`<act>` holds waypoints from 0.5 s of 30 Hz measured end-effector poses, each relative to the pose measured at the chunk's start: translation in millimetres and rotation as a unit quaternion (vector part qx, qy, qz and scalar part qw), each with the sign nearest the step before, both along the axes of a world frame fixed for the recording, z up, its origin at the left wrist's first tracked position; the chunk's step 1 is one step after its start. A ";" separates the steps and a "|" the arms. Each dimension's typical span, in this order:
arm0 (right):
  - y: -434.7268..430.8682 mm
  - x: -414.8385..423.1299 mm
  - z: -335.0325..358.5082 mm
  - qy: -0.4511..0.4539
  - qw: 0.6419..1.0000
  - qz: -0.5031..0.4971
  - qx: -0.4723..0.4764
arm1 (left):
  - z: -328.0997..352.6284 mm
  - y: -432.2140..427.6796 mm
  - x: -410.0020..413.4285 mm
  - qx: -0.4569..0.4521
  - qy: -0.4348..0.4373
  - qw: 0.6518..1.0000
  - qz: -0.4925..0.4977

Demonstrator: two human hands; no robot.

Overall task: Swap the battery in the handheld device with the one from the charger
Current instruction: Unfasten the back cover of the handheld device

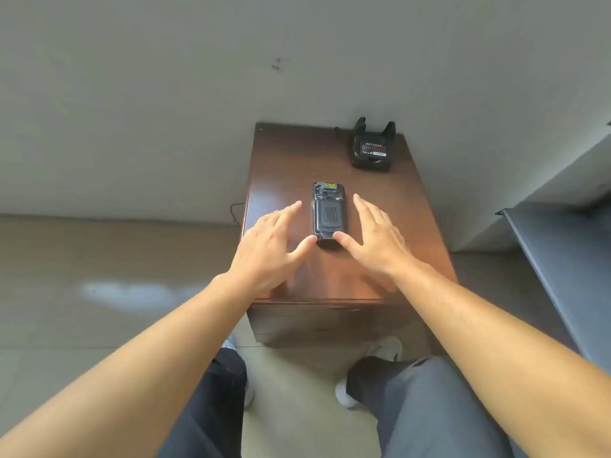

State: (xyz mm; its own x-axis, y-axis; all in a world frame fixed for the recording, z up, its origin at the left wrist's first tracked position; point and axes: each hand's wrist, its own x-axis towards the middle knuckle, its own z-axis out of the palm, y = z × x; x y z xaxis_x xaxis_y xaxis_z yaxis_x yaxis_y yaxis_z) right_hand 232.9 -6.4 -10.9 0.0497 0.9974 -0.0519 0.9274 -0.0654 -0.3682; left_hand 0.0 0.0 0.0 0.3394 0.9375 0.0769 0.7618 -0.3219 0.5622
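Battery (373, 149) in charger (372, 147) on bench (284, 160): label with white print lines, too small to read. Handheld device (328, 213): yellow sticker near top, print illegible. No legible text elsewhere.

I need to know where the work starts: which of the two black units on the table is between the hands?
The handheld device, lying flat mid-table, back up; the charger stands apart at the far right corner.

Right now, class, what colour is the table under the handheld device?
Dark reddish-brown wood table, seen in the head view, the only one.
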 end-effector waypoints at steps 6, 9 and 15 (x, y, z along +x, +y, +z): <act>22.1 -0.3 -25.3 0.040 0.999 -0.020 0.031 | -26.1 36.0 33.9 -0.024 -0.055 0.998 -0.030; 32.3 -7.8 -36.4 0.044 0.997 -0.006 0.058 | -40.4 57.8 45.7 -0.032 -0.097 0.994 -0.021; 58.6 -10.0 -43.7 0.144 0.985 -0.062 0.078 | -48.8 108.4 49.4 -0.053 -0.114 0.992 -0.025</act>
State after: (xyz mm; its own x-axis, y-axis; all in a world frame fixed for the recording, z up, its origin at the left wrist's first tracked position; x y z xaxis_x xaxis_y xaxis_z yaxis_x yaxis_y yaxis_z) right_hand 222.9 52.1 -54.5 0.1780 0.9814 0.0720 0.7715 -0.0937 -0.6293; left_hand 49.4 108.4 -48.8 0.3700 0.9271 0.0592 0.5961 -0.2858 0.7503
